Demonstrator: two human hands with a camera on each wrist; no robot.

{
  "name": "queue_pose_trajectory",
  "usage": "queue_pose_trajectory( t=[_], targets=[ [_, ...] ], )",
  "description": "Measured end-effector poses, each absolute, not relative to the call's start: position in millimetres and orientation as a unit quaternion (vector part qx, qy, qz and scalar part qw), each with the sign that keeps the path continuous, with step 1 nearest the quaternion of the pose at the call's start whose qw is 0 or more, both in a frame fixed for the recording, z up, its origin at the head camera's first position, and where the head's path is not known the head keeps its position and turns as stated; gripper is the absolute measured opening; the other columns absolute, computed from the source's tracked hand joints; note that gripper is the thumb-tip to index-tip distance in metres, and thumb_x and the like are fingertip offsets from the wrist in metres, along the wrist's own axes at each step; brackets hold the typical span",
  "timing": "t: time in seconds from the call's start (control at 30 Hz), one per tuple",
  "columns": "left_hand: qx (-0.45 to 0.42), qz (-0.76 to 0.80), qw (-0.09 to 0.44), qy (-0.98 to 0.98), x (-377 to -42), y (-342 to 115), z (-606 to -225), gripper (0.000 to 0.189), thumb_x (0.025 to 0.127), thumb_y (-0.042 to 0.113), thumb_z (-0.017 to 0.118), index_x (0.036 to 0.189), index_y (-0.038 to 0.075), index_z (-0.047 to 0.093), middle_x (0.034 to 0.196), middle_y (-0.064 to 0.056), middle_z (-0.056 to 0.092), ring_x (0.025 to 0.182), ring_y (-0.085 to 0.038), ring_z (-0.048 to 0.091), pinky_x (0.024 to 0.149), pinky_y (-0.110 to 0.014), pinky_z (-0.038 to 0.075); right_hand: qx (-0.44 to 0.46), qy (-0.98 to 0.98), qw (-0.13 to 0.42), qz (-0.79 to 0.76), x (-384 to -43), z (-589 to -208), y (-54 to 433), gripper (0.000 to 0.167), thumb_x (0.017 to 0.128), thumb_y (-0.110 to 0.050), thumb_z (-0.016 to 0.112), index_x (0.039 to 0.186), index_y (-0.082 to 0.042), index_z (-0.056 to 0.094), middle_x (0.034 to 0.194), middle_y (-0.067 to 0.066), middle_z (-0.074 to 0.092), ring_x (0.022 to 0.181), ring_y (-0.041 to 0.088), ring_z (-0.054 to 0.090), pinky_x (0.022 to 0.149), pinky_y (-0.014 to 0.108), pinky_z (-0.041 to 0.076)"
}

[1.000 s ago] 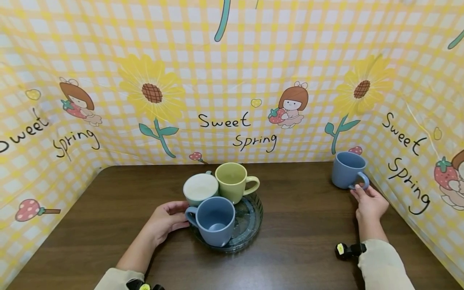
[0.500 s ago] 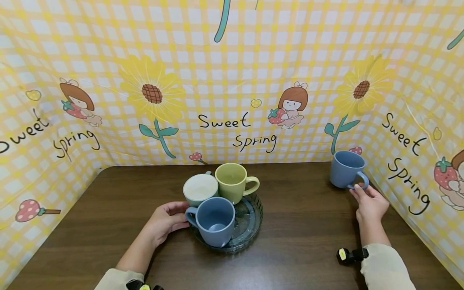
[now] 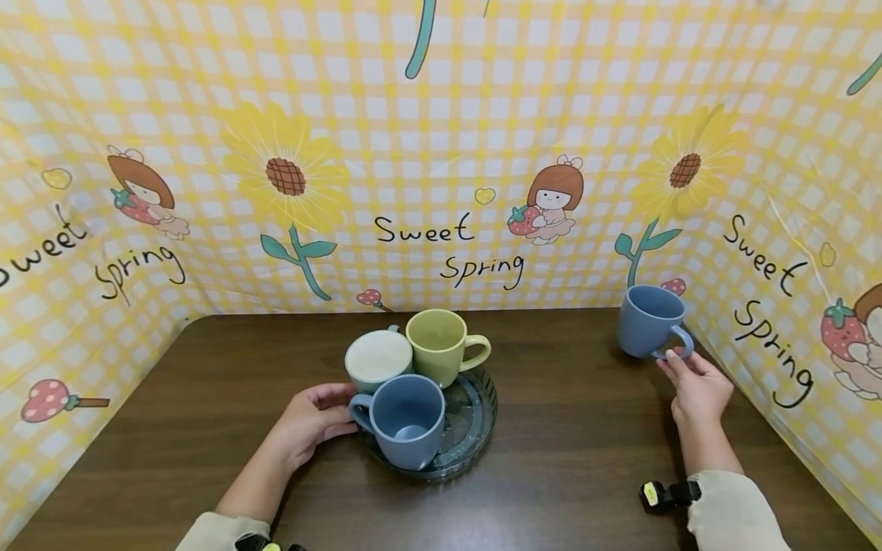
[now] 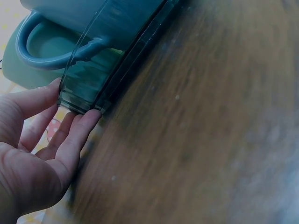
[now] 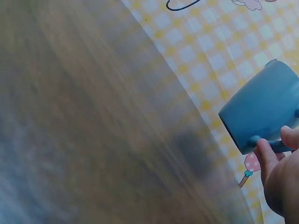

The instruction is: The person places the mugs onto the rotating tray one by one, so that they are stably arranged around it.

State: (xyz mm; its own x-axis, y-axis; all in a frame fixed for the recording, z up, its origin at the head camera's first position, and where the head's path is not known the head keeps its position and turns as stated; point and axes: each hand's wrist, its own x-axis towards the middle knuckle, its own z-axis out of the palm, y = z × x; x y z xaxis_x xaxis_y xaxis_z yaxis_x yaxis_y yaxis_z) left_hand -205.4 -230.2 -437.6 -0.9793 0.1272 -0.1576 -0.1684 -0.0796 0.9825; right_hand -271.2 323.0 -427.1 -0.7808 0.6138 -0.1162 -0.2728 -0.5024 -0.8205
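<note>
My right hand (image 3: 699, 394) pinches the handle of a blue mug (image 3: 651, 325) at the back right. In the right wrist view, this mug (image 5: 261, 107) hangs tilted above the table. On the left, my left hand (image 3: 313, 428) holds the rim of a round dark glass tray (image 3: 470, 428). The left wrist view shows the thumb and fingertips at the tray's clear wall (image 4: 86, 88). On the tray stand a second blue mug (image 3: 408, 421), a yellow-green mug (image 3: 434, 348) and a pale green mug (image 3: 377, 360) with a whitish round top.
Brown wooden table (image 3: 551, 459) lies under everything. A yellow checked cloth (image 3: 441, 153) hangs behind it and along both sides, close to the mug at the back right. The tray's right half shows bare glass.
The blue mug in my right hand has shifted a little left and tilts slightly more. My left hand and the tray stay in place, apart from a slight shift of the whole view.
</note>
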Motion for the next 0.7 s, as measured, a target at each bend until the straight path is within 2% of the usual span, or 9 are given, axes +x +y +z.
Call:
queue_pose_trajectory(
  t=[0.23, 0.5, 0.7],
  targets=[
    [-0.014, 0.734, 0.101, 0.671, -205.0, -229.9, -437.4, 0.041, 0.086, -0.002, 0.071, 0.125, -0.007, 0.057, 0.11, -0.01, 0.065, 0.092, -0.02, 0.067, 0.083, -0.042, 0.057, -0.195, -0.419, 0.257, 0.849, -269.5, -423.7, 318.4, 0.02, 0.077, 0.016, 0.072, 0.076, -0.003, 0.076, 0.072, 0.006, 0.068, 0.06, 0.017, 0.069, 0.059, 0.028, 0.059],
    [-0.014, 0.739, 0.099, 0.666, -203.0, -229.2, -437.1, 0.038, 0.086, -0.003, 0.07, 0.122, -0.006, 0.057, 0.109, -0.009, 0.063, 0.09, -0.019, 0.067, 0.082, -0.042, 0.057, -0.188, -0.404, 0.251, 0.859, -265.3, -418.0, 312.7, 0.017, 0.075, 0.016, 0.073, 0.077, 0.0, 0.075, 0.073, 0.008, 0.069, 0.061, 0.019, 0.069, 0.06, 0.031, 0.059],
    [-0.012, 0.737, 0.1, 0.669, -200.9, -226.5, -436.0, 0.048, 0.087, -0.004, 0.069, 0.13, -0.01, 0.048, 0.113, -0.011, 0.06, 0.093, -0.018, 0.065, 0.083, -0.043, 0.057, -0.181, -0.395, 0.248, 0.866, -261.6, -415.0, 309.5, 0.017, 0.077, 0.018, 0.071, 0.077, 0.001, 0.075, 0.073, 0.009, 0.069, 0.059, 0.02, 0.069, 0.058, 0.03, 0.059]
  ],
)
